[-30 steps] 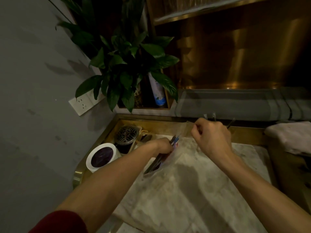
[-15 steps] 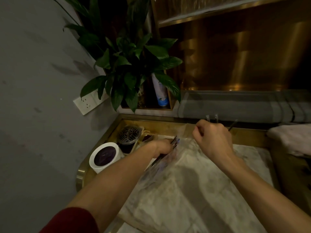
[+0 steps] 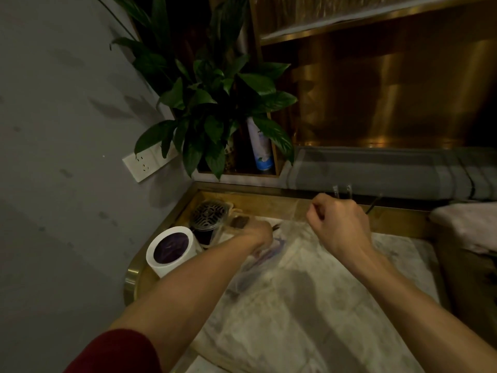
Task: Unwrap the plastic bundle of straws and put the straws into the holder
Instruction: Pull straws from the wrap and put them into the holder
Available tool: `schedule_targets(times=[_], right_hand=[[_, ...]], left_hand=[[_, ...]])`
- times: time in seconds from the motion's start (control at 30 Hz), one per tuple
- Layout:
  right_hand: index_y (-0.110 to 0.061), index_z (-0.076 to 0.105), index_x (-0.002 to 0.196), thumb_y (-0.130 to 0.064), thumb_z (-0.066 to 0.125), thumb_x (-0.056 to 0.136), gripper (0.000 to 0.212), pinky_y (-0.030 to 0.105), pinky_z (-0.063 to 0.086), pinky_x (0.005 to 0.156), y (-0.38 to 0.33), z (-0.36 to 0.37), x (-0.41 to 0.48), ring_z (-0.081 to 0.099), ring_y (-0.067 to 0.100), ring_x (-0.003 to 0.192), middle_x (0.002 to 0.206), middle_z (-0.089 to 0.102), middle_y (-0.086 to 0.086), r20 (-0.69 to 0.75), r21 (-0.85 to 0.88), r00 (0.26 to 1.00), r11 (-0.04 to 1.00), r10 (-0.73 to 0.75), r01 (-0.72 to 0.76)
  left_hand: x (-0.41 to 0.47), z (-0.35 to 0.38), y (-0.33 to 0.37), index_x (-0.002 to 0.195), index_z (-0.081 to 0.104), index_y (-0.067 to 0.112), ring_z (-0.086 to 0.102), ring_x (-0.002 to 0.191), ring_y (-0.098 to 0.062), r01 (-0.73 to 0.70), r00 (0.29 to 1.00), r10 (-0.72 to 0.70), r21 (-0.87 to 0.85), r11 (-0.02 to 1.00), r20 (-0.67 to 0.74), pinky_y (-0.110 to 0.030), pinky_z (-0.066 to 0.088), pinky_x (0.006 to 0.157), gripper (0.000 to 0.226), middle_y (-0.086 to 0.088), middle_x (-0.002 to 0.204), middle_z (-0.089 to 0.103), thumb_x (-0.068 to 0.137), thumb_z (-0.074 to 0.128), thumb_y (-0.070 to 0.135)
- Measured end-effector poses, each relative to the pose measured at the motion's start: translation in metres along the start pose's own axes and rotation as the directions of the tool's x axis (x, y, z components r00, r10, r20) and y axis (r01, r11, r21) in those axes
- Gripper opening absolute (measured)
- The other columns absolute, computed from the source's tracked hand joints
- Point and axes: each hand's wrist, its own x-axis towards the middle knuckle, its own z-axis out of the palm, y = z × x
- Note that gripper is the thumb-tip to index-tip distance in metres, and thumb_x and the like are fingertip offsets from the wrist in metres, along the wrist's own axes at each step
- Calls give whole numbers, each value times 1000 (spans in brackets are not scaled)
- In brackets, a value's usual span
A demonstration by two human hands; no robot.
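Your plastic bundle of straws [image 3: 265, 255] lies on the marble desk [image 3: 309, 319] between your two forearms, its far end reaching toward the left hand [image 3: 258, 232]. Expect it to be very light; the clear film is thin, limp and slippery, and it will crinkle and stretch rather than hold shape, while the dark straws inside are stiff enough to slide out together. Take the film at its open far edge and steady the straws through the wrap near the middle. Your right hand [image 3: 338, 224] is curled closed, its grip apparently pinching the film's far edge and lifting it. The left grip is closed at the bundle's end, but the fingers are hidden behind the wrist, so you cannot tell exactly what they pinch. The dim light and transparency make the film's outline hard to trace. Which of the containers at the left, the white cup [image 3: 172, 250] or the dark grated pot [image 3: 208, 216], is the holder is unclear
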Motion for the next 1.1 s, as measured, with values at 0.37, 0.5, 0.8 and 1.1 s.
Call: schedule_targets(times=[0.37,0.5,0.8,1.1], right_hand=[[-15,66,93,-28,50,90,20,38,52,60,7,2,4,64,31,70,72,68,9,-22,-16,999,999,38,-38],[-16,65,93,-29,50,90,21,35,50,60,14,3,3,64,29,70,73,68,7,21,-50,998,997,53,-52],[-19,66,77,-23,57,85,13,27,40,50,40,-5,-13,59,19,54,57,58,-3,81,-90,997,996,-13,20],[-24,62,76,-29,54,83,12,29,44,55,71,-7,-39,56,14,59,67,63,-6,197,-155,979,987,58,-27]], left_hand=[[-25,-32,7,82,49,15,50,51,-11,-278,956,291,-390,878,-26,-21,43,48,21,-4,64,53,100,42,24],[-52,-47,14,76,47,15,49,51,-12,-474,866,448,-646,597,-221,-24,45,55,27,-2,59,48,101,39,20],[-64,-75,47,77,42,13,40,47,-12,-485,741,498,-872,-68,-451,-23,36,51,32,4,52,37,103,27,21],[-45,-108,99,80,44,12,43,48,-15,-566,587,475,-751,-339,-656,-28,39,56,33,2,52,38,103,26,27]])
